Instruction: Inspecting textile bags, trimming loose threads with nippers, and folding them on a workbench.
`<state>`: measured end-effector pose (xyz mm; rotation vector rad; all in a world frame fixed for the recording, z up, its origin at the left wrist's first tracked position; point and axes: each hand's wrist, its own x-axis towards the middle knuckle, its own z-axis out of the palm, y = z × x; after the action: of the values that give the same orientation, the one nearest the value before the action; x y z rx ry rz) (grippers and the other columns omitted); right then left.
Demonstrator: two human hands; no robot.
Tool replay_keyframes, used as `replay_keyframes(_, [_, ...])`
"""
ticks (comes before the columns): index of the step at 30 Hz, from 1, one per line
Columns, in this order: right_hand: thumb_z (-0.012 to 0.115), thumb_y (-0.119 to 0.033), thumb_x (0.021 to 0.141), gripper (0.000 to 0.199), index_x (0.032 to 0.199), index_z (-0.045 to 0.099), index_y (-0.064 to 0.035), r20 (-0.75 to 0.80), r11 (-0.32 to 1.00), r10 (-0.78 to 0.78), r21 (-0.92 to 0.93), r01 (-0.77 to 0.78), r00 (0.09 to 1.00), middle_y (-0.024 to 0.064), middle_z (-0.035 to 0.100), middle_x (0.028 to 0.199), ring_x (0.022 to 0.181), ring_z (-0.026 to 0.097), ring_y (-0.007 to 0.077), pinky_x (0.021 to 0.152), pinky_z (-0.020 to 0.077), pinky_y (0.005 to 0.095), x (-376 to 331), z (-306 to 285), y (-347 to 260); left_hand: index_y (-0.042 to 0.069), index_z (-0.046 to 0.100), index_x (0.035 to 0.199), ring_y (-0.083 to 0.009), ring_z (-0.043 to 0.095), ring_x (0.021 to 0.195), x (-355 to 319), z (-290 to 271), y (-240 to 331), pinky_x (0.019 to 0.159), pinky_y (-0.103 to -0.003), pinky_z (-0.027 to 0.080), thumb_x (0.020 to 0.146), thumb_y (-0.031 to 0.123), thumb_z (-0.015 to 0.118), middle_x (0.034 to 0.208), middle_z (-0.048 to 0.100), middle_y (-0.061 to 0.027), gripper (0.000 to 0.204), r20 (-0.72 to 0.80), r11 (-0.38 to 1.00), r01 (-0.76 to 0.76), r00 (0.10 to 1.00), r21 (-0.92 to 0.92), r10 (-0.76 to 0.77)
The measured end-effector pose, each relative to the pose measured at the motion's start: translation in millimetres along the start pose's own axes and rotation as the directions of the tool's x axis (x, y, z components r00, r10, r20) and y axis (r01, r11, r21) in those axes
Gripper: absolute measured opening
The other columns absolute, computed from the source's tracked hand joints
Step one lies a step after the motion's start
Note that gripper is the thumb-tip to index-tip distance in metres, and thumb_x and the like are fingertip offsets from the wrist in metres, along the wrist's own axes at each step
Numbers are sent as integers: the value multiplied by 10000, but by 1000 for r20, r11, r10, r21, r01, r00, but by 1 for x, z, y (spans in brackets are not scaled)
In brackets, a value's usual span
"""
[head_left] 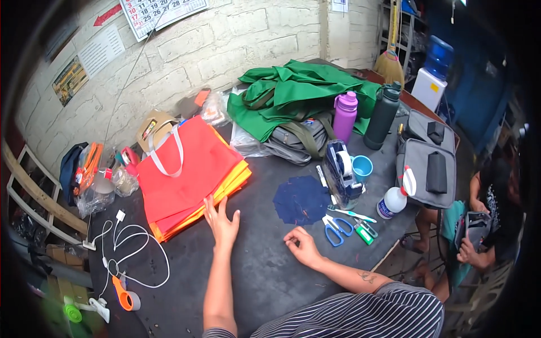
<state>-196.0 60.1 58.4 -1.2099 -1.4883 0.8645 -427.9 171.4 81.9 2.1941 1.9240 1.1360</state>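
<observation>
Both hands are rested on the dark table (265,270), nothing is gripped.

Left hand (221,222) is laid flat, fingers spread, fingertips touching the near edge of the stack of red and orange bags (189,174). Right hand (303,246) is loosely curled, empty, set on bare tabletop. Dark blue fabric patches (301,200) are seen just beyond it; blue scissors (337,228) lie to its right, a tape dispenser (344,172) further back.

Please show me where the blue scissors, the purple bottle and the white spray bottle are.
blue scissors (336,228): head view, on the handle loops.
purple bottle (344,119): head view, on the middle of its body.
white spray bottle (389,203): head view, on its white body below the nozzle.
</observation>
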Motion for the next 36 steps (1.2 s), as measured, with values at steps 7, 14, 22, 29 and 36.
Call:
replay_keyframes(7, [612, 20, 798, 77, 867, 610, -13, -25, 993, -105, 58, 106, 994, 44, 555, 871, 673, 548, 86, 604, 450, 233, 49, 0, -22, 99, 433, 1381, -387, 201, 1397, -90, 14, 6, 1116, -583, 93, 875, 379, 566, 1460, 286, -253, 593, 137, 945, 171, 967, 278, -215])
replay_keyframes(14, [606, 18, 763, 169, 928, 598, -12, -163, 930, -357, 37, 367, 920, 61, 561, 849, 720, 571, 130, 641, 472, 265, 237, -27, -52, 105, 371, 1422, -385, 210, 1395, -84, 15, 16, 1106, -605, 85, 899, 386, 494, 1462, 277, -266, 606, 171, 944, 153, 963, 291, -209])
replay_keyframes(22, [572, -13, 709, 587, 1273, 416, 31, -69, 656, -344, -731, 187, 937, 304, 609, 1014, 953, 596, 442, 835, 485, 497, 428, -123, -42, 113, 383, 1418, -387, 223, 1386, -82, 7, 19, 1094, -621, 96, 881, 385, 498, 1447, 296, -271, 612, 160, 940, 172, 961, 295, -226])
replay_keyframes(29, [648, -143, 755, 634, 1349, 438, -77, -243, 618, -285, -786, -16, 927, 252, 627, 1076, 1029, 596, 388, 883, 480, 463, 521, -180, -2, 109, 395, 1408, -383, 219, 1385, -75, 3, 26, 1088, -624, 115, 873, 387, 511, 1436, 305, -264, 614, 218, 925, 193, 937, 327, -273])
replay_keyframes(36, [631, -396, 830, 546, 1332, 511, -216, -168, 527, -124, -846, -78, 978, 262, 235, 1477, 1329, 282, 450, 1069, 269, 541, 559, -111, 5, 131, 384, 1416, -364, 223, 1387, -66, 1, 25, 1091, -610, 123, 868, 386, 526, 1438, 296, -256, 621, 241, 904, 226, 915, 363, -325])
